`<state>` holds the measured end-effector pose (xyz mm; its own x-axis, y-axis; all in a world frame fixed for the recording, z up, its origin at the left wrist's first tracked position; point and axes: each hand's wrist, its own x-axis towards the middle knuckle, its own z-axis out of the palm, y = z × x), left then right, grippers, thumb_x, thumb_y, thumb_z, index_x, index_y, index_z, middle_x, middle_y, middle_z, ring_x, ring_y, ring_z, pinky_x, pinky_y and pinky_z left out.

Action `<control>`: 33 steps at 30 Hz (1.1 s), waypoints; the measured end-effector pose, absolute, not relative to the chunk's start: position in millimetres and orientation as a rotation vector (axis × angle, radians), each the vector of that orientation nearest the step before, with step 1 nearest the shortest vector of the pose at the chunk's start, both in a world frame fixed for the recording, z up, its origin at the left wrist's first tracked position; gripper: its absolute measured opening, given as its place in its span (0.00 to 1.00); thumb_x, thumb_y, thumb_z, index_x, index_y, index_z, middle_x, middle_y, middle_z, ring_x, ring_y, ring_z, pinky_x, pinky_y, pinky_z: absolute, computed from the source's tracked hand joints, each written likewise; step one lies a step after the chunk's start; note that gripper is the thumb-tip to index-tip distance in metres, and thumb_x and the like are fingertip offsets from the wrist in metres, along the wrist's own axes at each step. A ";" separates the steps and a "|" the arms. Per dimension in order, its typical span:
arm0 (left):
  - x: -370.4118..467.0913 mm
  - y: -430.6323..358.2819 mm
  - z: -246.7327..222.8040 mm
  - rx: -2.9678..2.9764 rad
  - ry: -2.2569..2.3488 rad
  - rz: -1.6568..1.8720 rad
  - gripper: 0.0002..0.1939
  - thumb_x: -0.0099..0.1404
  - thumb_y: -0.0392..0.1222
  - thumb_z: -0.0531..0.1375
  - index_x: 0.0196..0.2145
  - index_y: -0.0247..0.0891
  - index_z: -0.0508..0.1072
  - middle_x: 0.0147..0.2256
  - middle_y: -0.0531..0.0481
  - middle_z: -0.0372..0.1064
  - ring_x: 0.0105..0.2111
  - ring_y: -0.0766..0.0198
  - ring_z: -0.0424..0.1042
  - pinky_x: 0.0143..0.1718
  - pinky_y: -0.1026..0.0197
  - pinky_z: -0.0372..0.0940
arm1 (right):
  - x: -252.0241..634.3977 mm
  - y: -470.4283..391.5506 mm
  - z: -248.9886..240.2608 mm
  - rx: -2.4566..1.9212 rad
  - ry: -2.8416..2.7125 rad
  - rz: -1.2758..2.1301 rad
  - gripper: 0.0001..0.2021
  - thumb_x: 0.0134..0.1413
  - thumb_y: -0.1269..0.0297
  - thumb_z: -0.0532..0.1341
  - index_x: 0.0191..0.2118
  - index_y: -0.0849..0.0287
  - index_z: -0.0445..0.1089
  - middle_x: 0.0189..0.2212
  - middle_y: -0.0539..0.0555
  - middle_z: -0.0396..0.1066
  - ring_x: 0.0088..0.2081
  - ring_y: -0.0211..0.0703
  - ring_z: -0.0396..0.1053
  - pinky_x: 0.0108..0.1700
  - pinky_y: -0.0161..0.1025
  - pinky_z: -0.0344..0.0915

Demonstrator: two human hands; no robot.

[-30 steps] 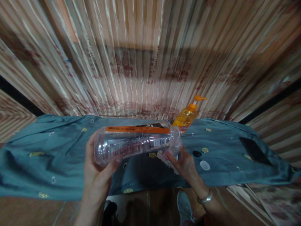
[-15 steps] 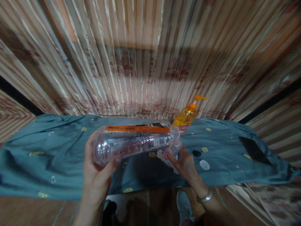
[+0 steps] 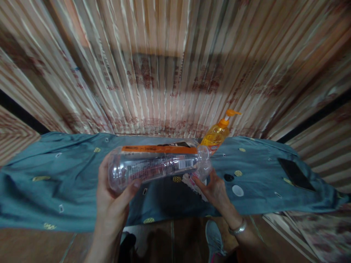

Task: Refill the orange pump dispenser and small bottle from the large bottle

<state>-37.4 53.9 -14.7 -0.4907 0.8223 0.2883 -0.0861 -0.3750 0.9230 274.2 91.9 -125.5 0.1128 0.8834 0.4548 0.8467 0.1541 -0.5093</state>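
My left hand (image 3: 116,197) is closed around the base of a large clear plastic bottle (image 3: 161,164) with an orange-striped label. The bottle lies almost level, its neck to the right. At that neck my right hand (image 3: 215,188) grips a smaller clear plastic container (image 3: 203,168); its exact kind is hard to make out, and the bottle's mouth overlaps it. Beneath the right fingers is a crumpled whitish piece (image 3: 192,184), partly hidden by the hand. Just behind the neck stands an orange pump bottle (image 3: 215,137) with yellow liquid.
A teal patterned cloth (image 3: 74,175) covers the long table. Right of my hands lie a small black disc (image 3: 229,178) and a white round lid (image 3: 238,190). Farther right is a flat dark phone-like slab (image 3: 296,174). A pleated curtain (image 3: 164,73) hangs behind the table.
Hardly anything differs. Both hands keep their hold on the bottle and the container, and the view has shifted very slightly.
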 end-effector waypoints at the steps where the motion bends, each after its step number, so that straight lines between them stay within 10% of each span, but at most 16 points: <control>1: -37.6 54.1 -14.8 1.060 1.229 1.917 0.44 0.51 0.53 0.86 0.64 0.54 0.82 0.69 0.47 0.78 0.74 0.37 0.71 0.80 0.39 0.62 | 274.0 91.7 -125.9 -1.662 -1.700 0.080 0.37 0.70 0.31 0.65 0.63 0.63 0.79 0.36 0.66 0.87 0.36 0.64 0.87 0.37 0.52 0.83; 18: -29.9 54.2 -1.5 0.953 1.212 1.930 0.48 0.44 0.58 0.89 0.60 0.52 0.81 0.70 0.42 0.75 0.78 0.24 0.64 0.84 0.18 0.47 | 275.1 92.5 -135.1 -1.659 -1.661 0.123 0.42 0.67 0.28 0.64 0.62 0.69 0.79 0.45 0.74 0.89 0.44 0.69 0.90 0.45 0.57 0.86; 33: -33.3 59.6 -9.7 0.834 1.260 1.956 0.51 0.35 0.62 0.90 0.57 0.51 0.83 0.64 0.44 0.80 0.72 0.27 0.72 0.83 0.20 0.49 | 273.2 93.6 -136.6 -1.618 -1.663 0.128 0.35 0.67 0.35 0.68 0.62 0.62 0.79 0.42 0.69 0.90 0.41 0.68 0.90 0.43 0.57 0.87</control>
<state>-33.3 59.6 -9.7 -0.5810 0.7980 0.1603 -0.1840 -0.3207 0.9291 273.2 93.6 -136.6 0.1325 0.8792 0.4576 0.7987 0.1787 -0.5746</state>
